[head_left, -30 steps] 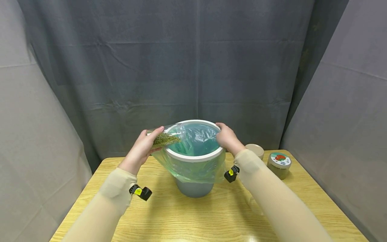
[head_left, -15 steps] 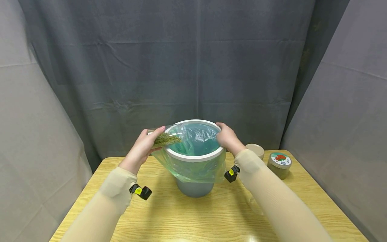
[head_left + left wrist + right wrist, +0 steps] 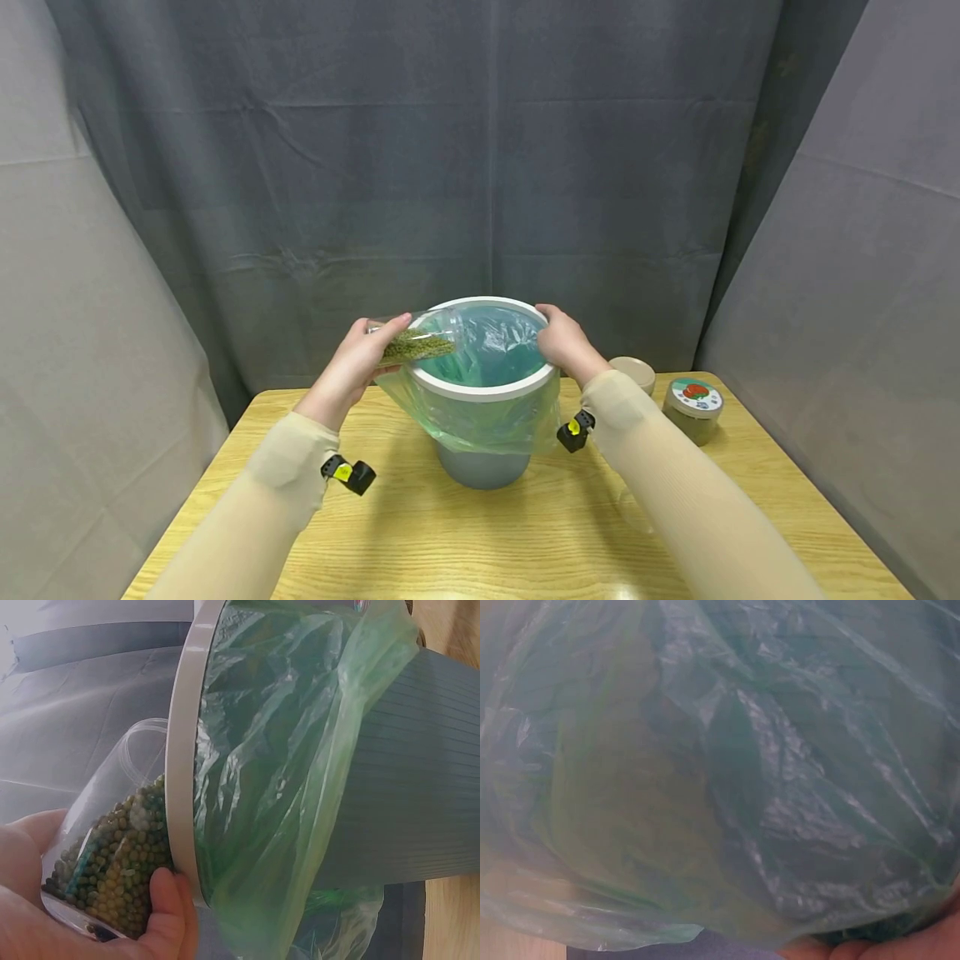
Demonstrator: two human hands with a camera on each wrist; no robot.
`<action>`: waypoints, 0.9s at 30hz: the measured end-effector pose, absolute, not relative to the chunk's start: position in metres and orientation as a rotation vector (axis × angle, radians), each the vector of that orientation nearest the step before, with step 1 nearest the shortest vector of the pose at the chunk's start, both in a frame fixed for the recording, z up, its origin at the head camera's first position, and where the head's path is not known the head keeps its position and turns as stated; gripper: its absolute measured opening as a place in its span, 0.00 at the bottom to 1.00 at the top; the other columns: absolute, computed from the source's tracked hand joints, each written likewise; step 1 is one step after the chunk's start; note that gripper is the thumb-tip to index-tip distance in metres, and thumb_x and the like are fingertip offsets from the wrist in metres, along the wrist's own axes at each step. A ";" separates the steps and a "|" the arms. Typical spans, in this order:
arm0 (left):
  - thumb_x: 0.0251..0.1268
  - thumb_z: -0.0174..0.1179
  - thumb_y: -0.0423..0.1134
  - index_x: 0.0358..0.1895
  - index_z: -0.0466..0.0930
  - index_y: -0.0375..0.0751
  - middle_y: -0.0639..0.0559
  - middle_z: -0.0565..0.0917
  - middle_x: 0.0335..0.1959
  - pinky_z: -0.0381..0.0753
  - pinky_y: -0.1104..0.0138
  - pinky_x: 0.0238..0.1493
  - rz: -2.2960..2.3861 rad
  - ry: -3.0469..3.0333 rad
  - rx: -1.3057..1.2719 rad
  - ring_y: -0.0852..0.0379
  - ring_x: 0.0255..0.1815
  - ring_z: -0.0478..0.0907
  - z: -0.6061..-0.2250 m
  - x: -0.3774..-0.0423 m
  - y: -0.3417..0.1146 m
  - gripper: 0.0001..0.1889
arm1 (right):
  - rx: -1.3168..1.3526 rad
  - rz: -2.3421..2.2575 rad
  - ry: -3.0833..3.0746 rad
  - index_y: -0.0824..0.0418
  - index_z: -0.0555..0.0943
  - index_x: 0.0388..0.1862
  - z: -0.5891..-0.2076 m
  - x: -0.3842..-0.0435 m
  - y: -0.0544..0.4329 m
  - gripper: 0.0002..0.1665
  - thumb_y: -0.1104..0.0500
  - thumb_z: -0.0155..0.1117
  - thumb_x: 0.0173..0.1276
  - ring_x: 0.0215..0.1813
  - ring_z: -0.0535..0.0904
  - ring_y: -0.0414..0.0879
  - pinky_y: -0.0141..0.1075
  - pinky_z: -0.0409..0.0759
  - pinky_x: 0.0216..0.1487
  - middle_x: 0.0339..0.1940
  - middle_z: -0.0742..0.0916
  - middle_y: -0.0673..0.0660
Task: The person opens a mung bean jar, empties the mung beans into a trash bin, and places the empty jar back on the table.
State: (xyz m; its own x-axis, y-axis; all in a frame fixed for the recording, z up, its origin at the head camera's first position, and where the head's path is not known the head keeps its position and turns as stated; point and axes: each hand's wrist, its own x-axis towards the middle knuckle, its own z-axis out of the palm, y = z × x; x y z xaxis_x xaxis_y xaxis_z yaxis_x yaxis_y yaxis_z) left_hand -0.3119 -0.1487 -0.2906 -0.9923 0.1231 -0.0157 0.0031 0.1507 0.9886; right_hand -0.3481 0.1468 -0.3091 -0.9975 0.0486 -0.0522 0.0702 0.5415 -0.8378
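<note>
nearest: cream sleeves point(image 3: 682, 492), each with a black wrist camera point(image 3: 348, 475). left hand point(image 3: 351, 365): thumb and fingers wrapped round a clear jar point(image 3: 422, 343) of green beans, tipped almost level, its mouth over the left side of the bin opening. right hand point(image 3: 567, 343): fingers curled on the bin's right rim. grey bin point(image 3: 483, 471) stands on the wooden table point(image 3: 465, 550), green liner point(image 3: 480, 425) hanging outside below its white rim. farther right: tomato-labelled jar point(image 3: 693, 410), then pale-topped container point(image 3: 632, 369). behind all: grey curtain point(image 3: 360, 183).
</note>
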 end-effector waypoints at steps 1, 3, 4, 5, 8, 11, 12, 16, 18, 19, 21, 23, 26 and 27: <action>0.76 0.58 0.55 0.75 0.51 0.32 0.30 0.60 0.73 0.69 0.44 0.74 1.983 2.314 0.130 0.37 0.73 0.66 -0.290 -0.312 -0.149 0.40 | 0.107 -1.489 2.738 0.61 0.53 0.84 -0.309 -0.348 0.147 0.40 0.72 0.36 0.73 0.76 0.69 0.59 0.51 0.75 0.71 0.82 0.65 0.65; 0.76 0.58 0.55 0.74 0.51 0.31 0.30 0.60 0.73 0.69 0.44 0.74 1.980 2.318 0.138 0.38 0.73 0.66 -0.290 -0.312 -0.149 0.39 | 0.108 -1.488 2.738 0.61 0.53 0.84 -0.309 -0.348 0.147 0.40 0.72 0.36 0.73 0.76 0.69 0.59 0.51 0.76 0.71 0.82 0.65 0.65; 0.76 0.57 0.55 0.74 0.51 0.31 0.30 0.60 0.72 0.69 0.43 0.74 1.977 2.321 0.140 0.38 0.73 0.66 -0.290 -0.312 -0.149 0.39 | 0.108 -1.488 2.737 0.61 0.53 0.84 -0.309 -0.348 0.147 0.40 0.72 0.36 0.73 0.76 0.69 0.59 0.51 0.76 0.71 0.82 0.65 0.65; 0.76 0.57 0.55 0.74 0.51 0.31 0.30 0.60 0.72 0.69 0.43 0.74 1.975 2.322 0.143 0.38 0.73 0.67 -0.290 -0.311 -0.149 0.39 | 0.109 -1.488 2.738 0.61 0.53 0.84 -0.309 -0.348 0.146 0.40 0.72 0.36 0.73 0.76 0.69 0.59 0.51 0.75 0.71 0.82 0.65 0.65; 0.77 0.57 0.54 0.73 0.51 0.31 0.30 0.61 0.72 0.69 0.43 0.74 1.969 2.327 0.154 0.37 0.72 0.67 -0.290 -0.311 -0.149 0.38 | 0.106 -1.485 2.742 0.61 0.53 0.84 -0.309 -0.348 0.146 0.39 0.71 0.35 0.73 0.76 0.69 0.59 0.51 0.75 0.71 0.82 0.65 0.65; 0.77 0.57 0.54 0.73 0.52 0.31 0.30 0.61 0.72 0.69 0.44 0.74 1.963 2.332 0.156 0.37 0.72 0.68 -0.291 -0.312 -0.149 0.38 | 0.103 -1.486 2.744 0.61 0.53 0.84 -0.309 -0.348 0.147 0.40 0.71 0.35 0.73 0.76 0.69 0.59 0.51 0.75 0.71 0.82 0.65 0.65; 0.77 0.57 0.55 0.73 0.52 0.31 0.30 0.61 0.71 0.69 0.44 0.74 1.961 2.334 0.155 0.37 0.72 0.68 -0.291 -0.312 -0.149 0.38 | 0.104 -1.484 2.744 0.61 0.53 0.84 -0.309 -0.348 0.147 0.40 0.71 0.35 0.73 0.77 0.68 0.59 0.51 0.75 0.72 0.82 0.65 0.65; 0.77 0.57 0.54 0.72 0.53 0.31 0.31 0.61 0.72 0.70 0.44 0.73 1.943 2.349 0.155 0.37 0.72 0.68 -0.291 -0.313 -0.149 0.37 | 0.111 -1.478 2.746 0.61 0.53 0.84 -0.309 -0.349 0.147 0.40 0.72 0.35 0.73 0.77 0.68 0.59 0.51 0.74 0.73 0.82 0.64 0.65; 0.77 0.57 0.54 0.72 0.53 0.31 0.31 0.61 0.72 0.70 0.44 0.73 1.931 2.359 0.156 0.37 0.73 0.67 -0.291 -0.313 -0.149 0.36 | 0.117 -1.473 2.746 0.60 0.53 0.84 -0.309 -0.349 0.147 0.40 0.72 0.35 0.73 0.77 0.68 0.58 0.51 0.74 0.73 0.82 0.65 0.65; 0.77 0.57 0.54 0.71 0.53 0.31 0.31 0.61 0.72 0.70 0.43 0.73 1.924 2.366 0.161 0.37 0.73 0.66 -0.291 -0.313 -0.149 0.36 | 0.118 -1.471 2.747 0.60 0.53 0.84 -0.309 -0.349 0.147 0.40 0.71 0.35 0.73 0.77 0.68 0.58 0.51 0.73 0.73 0.82 0.65 0.65; 0.77 0.57 0.54 0.70 0.54 0.31 0.32 0.61 0.73 0.70 0.43 0.73 1.912 2.378 0.160 0.37 0.74 0.65 -0.290 -0.313 -0.149 0.35 | 0.118 -1.469 2.751 0.61 0.53 0.84 -0.309 -0.349 0.147 0.40 0.71 0.35 0.73 0.77 0.68 0.59 0.51 0.74 0.73 0.82 0.65 0.65; 0.77 0.57 0.54 0.69 0.55 0.31 0.32 0.60 0.74 0.70 0.43 0.73 1.903 2.388 0.160 0.37 0.76 0.63 -0.290 -0.313 -0.149 0.35 | 0.114 -1.464 2.756 0.61 0.53 0.84 -0.308 -0.349 0.147 0.40 0.71 0.35 0.73 0.77 0.68 0.59 0.51 0.74 0.72 0.82 0.65 0.65; 0.77 0.58 0.54 0.67 0.56 0.31 0.33 0.59 0.74 0.71 0.43 0.73 1.892 2.403 0.159 0.37 0.77 0.61 -0.290 -0.313 -0.149 0.34 | 0.103 -1.462 2.765 0.60 0.53 0.84 -0.309 -0.348 0.147 0.39 0.71 0.35 0.73 0.77 0.68 0.59 0.52 0.75 0.71 0.82 0.64 0.65; 0.76 0.58 0.54 0.66 0.56 0.31 0.33 0.59 0.74 0.71 0.43 0.73 1.887 2.408 0.156 0.38 0.77 0.61 -0.290 -0.313 -0.149 0.34 | 0.101 -1.462 2.766 0.60 0.53 0.84 -0.309 -0.348 0.147 0.39 0.71 0.34 0.73 0.77 0.68 0.60 0.52 0.76 0.71 0.82 0.64 0.65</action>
